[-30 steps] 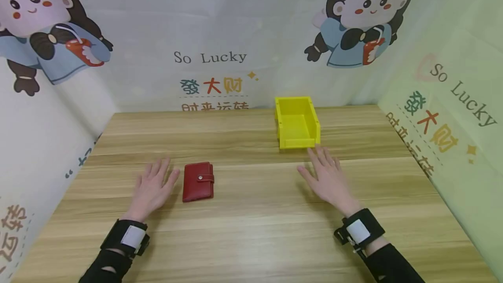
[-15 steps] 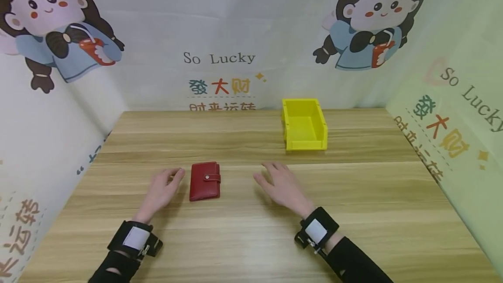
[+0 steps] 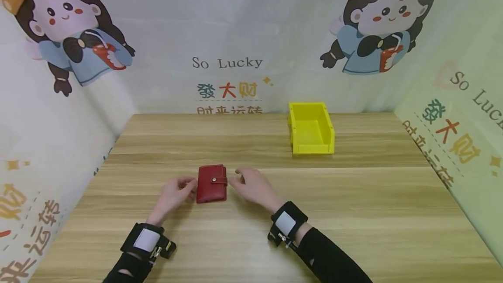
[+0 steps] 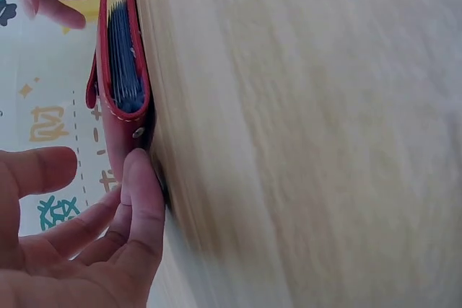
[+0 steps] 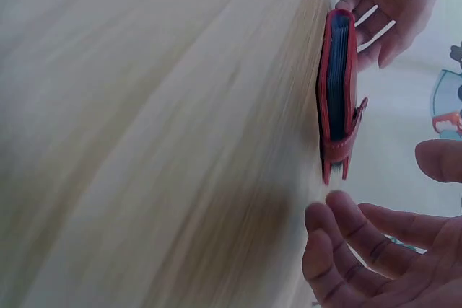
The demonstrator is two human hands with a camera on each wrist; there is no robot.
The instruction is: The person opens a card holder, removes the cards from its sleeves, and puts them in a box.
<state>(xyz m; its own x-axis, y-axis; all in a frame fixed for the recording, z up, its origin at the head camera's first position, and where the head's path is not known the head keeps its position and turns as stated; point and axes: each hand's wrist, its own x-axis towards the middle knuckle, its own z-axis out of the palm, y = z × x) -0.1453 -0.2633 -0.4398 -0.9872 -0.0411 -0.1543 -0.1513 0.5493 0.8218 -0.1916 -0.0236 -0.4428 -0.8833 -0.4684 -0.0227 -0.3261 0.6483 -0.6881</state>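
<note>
A red leather card wallet point(image 3: 211, 184) with a snap strap lies on the wooden table. In the left wrist view its edge shows many thin dark sleeves inside the wallet point(image 4: 124, 63). My left hand point(image 3: 176, 195) is at the wallet's left side, fingertips right at its spine and thumb held apart from it. My right hand point(image 3: 255, 187) is on the other side, close to the strap edge, with its fingers bent loosely. A small gap shows between the right fingertips point(image 5: 339, 203) and the wallet point(image 5: 336, 91) in the right wrist view.
A yellow open-front bin point(image 3: 312, 130) stands at the back of the table point(image 3: 353, 213), right of the wallet. Printed cloth walls point(image 3: 165, 25) enclose the back and both sides. Each wrist wears a black strap point(image 3: 288, 219) with a small camera.
My right hand has moved left from in front of the yellow bin to the wallet's right side. My left hand has come to the wallet's left edge. Fingers of both hands have bent; the view has shifted slightly.
</note>
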